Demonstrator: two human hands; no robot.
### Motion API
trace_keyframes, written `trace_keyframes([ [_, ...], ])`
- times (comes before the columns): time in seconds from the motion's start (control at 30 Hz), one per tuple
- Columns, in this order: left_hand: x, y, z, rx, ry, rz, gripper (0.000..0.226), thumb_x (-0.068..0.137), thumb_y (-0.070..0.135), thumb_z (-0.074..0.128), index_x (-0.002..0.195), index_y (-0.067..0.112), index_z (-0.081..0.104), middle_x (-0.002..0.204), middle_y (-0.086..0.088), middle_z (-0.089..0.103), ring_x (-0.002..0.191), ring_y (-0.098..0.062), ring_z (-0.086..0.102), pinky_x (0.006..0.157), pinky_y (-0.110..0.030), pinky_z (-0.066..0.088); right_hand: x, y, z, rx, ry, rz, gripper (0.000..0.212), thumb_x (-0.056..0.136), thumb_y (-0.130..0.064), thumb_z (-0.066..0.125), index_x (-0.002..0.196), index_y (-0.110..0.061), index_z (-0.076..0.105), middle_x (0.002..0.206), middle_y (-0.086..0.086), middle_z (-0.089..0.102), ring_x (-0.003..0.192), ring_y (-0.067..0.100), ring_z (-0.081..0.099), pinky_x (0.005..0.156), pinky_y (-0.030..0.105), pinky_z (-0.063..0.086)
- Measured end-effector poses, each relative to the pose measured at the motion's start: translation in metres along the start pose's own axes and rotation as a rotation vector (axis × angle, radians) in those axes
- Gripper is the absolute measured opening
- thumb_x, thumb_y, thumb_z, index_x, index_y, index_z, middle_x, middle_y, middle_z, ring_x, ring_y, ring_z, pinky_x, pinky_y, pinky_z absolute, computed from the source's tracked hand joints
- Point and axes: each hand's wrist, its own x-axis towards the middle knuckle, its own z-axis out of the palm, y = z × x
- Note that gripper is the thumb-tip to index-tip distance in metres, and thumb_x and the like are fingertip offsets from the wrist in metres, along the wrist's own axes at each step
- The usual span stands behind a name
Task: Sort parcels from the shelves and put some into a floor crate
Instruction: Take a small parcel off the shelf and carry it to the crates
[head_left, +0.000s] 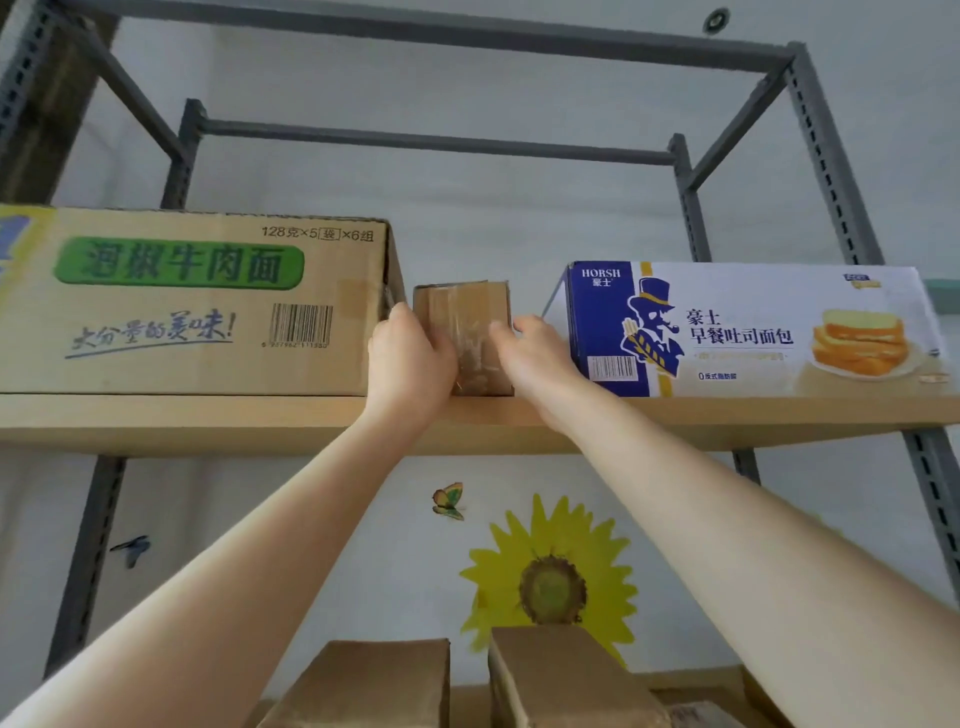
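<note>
Grip of both hands, left hand (408, 364) and right hand (540, 358), clasps the taped parcel (462, 317) on the shelf board (208, 421).

Bright, even, soft daylight with faint shadows; wide-angle bending at the edges (shelf posts (826, 156) lean), slight overall softness.
</note>
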Motion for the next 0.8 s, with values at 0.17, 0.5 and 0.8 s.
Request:
trace_keyframes([
  [0.17,-0.001,0.006,-0.017,-0.448,-0.005,-0.208,0.021,0.081,0.019,0.064,0.074,0.002,0.052,0.071,-0.009,0.054,0.068,-0.028,0.049,0.051,-0.026,0.038,-0.017,-0.012,-0.013,0.059,0.099,-0.020,0.037,0.098,-0.033,0.030,0.119,-0.006,0.045,0.103,0.004,0.052,0.092,0.017,0.043,0.063,0.027,0.036],
  [0.5,-0.073,0.045,-0.040,-0.860,-0.096,-0.098,0.015,0.093,0.028,0.053,0.105,0.037,0.056,0.106,0.005,0.066,0.097,-0.001,0.060,0.083,-0.015,0.049,-0.061,-0.039,-0.084,0.298,0.054,0.128,0.067,0.084,-0.068,0.033,0.126,-0.018,0.050,0.125,0.010,0.057,0.110,0.031,0.057,0.091,0.051,0.049],
  [0.8,-0.155,0.046,-0.037,-1.082,-0.094,-0.410,0.049,0.085,0.021,0.067,0.130,0.019,0.047,0.118,0.012,0.052,0.123,-0.011,0.049,0.102,-0.032,0.044,-0.144,0.023,-0.098,0.583,0.039,0.163,0.030,0.094,-0.041,0.041,0.112,-0.025,0.059,0.108,0.012,0.068,0.086,0.026,0.069,0.076,0.039,0.054],
])
